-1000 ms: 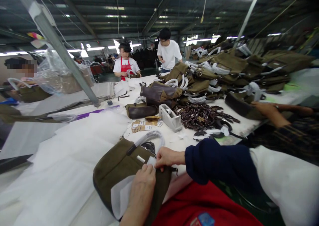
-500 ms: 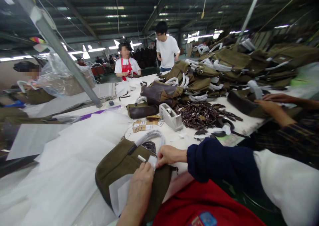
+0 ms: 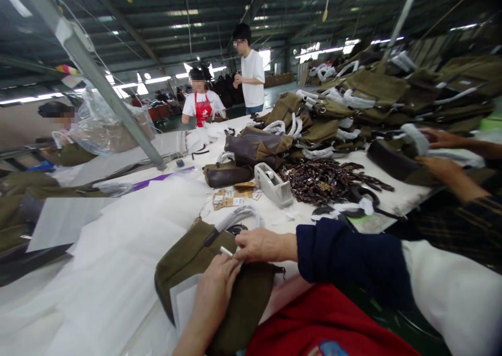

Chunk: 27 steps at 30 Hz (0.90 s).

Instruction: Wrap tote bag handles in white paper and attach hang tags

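An olive fabric bag [image 3: 192, 259] lies tilted on the white bench [image 3: 403, 199] at the bottom centre of the frame, close to the wearer's red apron [image 3: 309, 324]. It looks light and soft, likely to fold or sag under pressure, with a cloth surface that should grip well rather than slip; nothing about it seems fragile. The stiffest place to take hold appears to be its arched handle [image 3: 241, 216], wrapped in white and rising above the bag, though the wrapping may be slick; the fabric sides would probably cave in. The right hand [image 3: 262, 243] reaches in from the right, its fingers bunched together, seemingly pinching a small white piece [image 3: 237, 250] of which only slivers show. The left hand [image 3: 217, 280], coming up from the bottom edge, lies across the bag, fingers close together and bent, tips meeting the right hand's; whether they grip anything cannot be told. A short white stick [image 3: 226, 251] pokes out just above them, and a white sheet [image 3: 182, 298] shows beside the left hand.
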Each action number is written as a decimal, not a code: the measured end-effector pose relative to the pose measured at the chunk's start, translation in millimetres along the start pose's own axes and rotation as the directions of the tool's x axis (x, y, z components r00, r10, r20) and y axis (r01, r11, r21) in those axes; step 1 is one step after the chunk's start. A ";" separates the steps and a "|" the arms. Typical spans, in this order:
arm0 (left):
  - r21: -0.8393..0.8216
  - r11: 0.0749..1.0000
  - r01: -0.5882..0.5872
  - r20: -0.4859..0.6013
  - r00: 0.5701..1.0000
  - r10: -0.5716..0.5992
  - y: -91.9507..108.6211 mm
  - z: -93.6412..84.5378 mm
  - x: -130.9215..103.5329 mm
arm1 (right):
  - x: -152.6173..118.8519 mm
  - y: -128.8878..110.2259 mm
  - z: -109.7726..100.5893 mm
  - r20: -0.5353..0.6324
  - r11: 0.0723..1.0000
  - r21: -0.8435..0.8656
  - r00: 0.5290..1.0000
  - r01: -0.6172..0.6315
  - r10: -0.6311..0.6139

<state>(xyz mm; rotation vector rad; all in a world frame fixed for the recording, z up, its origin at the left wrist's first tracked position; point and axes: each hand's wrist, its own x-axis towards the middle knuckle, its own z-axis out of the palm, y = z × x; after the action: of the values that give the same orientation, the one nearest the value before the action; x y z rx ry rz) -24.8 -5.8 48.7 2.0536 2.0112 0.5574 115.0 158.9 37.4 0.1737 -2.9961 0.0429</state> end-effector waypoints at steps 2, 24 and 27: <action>-0.035 0.999 0.007 -0.012 1.000 -0.008 -1.1 -1.7 0.9 | 3.4 -1.3 9.4 -0.032 1.000 -0.017 0.999 -0.025 0.025; 0.031 0.997 -0.070 -0.061 0.996 0.071 -39.9 28.4 7.0 | 6.1 -3.7 39.3 -0.214 0.997 0.065 0.975 -0.043 0.056; 0.082 0.996 0.036 -0.060 0.998 -0.031 -40.8 22.7 3.8 | 3.9 -6.8 36.7 -0.196 0.994 0.059 0.976 -0.088 0.098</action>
<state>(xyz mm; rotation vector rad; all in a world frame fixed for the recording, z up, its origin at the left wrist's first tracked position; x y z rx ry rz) -52.7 2.3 12.0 2.0693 2.1318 0.5432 106.9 150.3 1.7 0.0322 -2.8029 0.1374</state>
